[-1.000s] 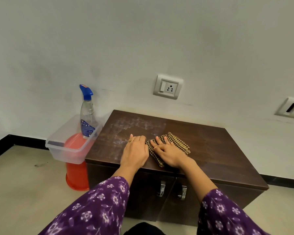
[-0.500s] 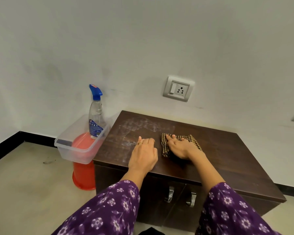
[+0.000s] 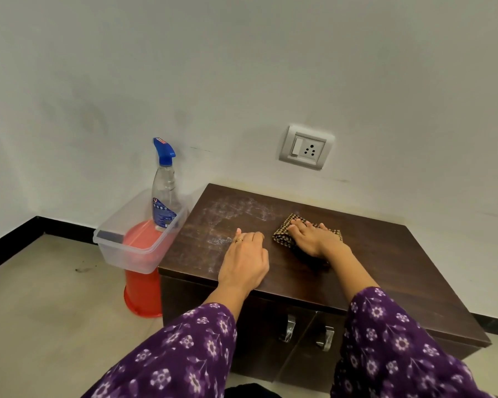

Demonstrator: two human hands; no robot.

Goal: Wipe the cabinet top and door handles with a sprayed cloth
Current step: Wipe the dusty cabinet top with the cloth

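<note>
Cloth (image 3: 282, 236), a checked brown-and-tan rag, is seen pressed flat on the dark wooden cabinet top (image 3: 385, 254) near the centre of the frame, pinned beneath the right hand (image 3: 314, 238), whose fingers are spread and laid open over it rather than closed around it. One corner of the rag is left showing at the fingertips, toward the picture's left. The left hand (image 3: 243, 264) is rested palm-down on the bare wood just beside it, fingers held loosely together, nothing gripped. A whitish, streaky patch (image 3: 230, 214) is visible on the top's upper-left portion, beyond and left of the left hand's fingertips, and it is this relation on which the coming stroke is judged to turn: the patch lies to the left of the rag and slightly farther back, so the right hand would have to be swept leftward past or ahead of the left hand. The rag's long axis runs roughly left to right across the frame. Two metal door handles (image 3: 290, 328) at lower centre appear not yet wiped. A spray bottle (image 3: 164, 196) is stood in a clear tub (image 3: 133, 248) at the cabinet's left edge.
</note>
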